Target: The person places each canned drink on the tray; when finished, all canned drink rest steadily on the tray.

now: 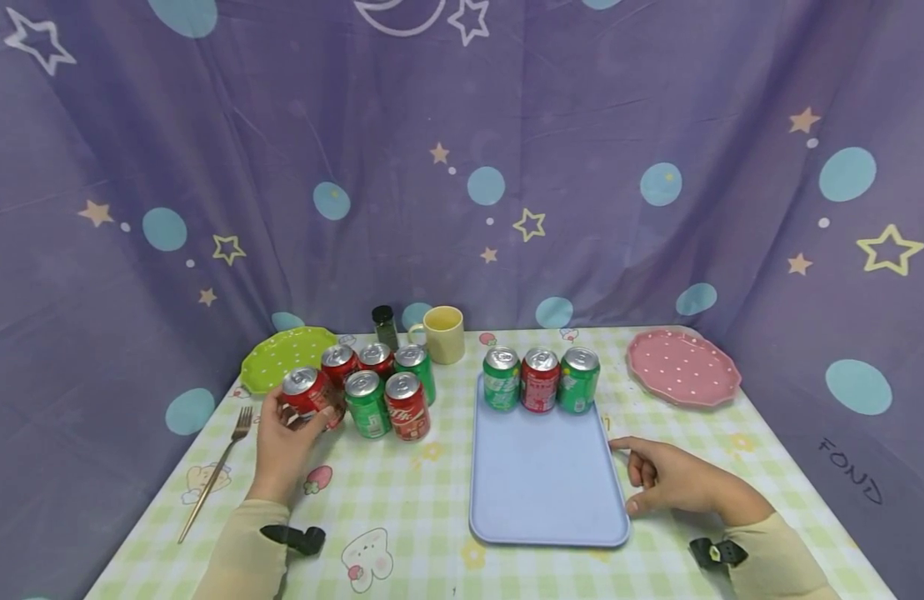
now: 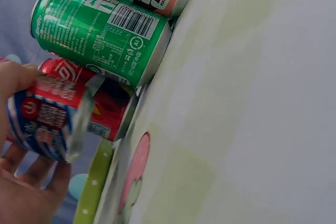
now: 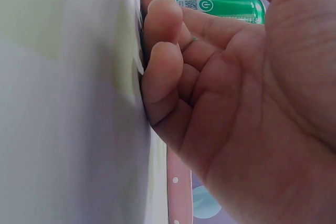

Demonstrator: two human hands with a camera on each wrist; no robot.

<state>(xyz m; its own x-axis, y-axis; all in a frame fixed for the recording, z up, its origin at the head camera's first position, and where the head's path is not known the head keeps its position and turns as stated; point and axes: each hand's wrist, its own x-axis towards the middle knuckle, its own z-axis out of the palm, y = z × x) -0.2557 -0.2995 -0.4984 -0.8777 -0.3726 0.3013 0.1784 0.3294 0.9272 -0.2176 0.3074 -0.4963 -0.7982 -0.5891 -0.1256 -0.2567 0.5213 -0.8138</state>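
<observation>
My left hand (image 1: pixel 282 446) grips a red soda can (image 1: pixel 302 392) between thumb and fingers. Blue stripes show on this can in the left wrist view, where its base appears raised off the tablecloth. Close beside it stand several other red and green cans, among them a green Sprite can (image 2: pixel 100 32) and a red Coke can (image 1: pixel 407 408). On the right, my right hand (image 1: pixel 682 479) rests by the long edge of a blue tray (image 1: pixel 544 483), index finger and thumb at its rim, the other fingers loosely curled. Two green cans (image 1: pixel 579 379) flank a red can (image 1: pixel 540 382) at the tray's far end.
A yellow mug (image 1: pixel 445 337) and a black-capped jar (image 1: pixel 385 327) stand behind the left cans. A green dotted plate (image 1: pixel 282 354) lies at the back left, a pink dotted plate (image 1: pixel 682 367) at the back right. A fork (image 1: pixel 217 471) lies left of my left hand.
</observation>
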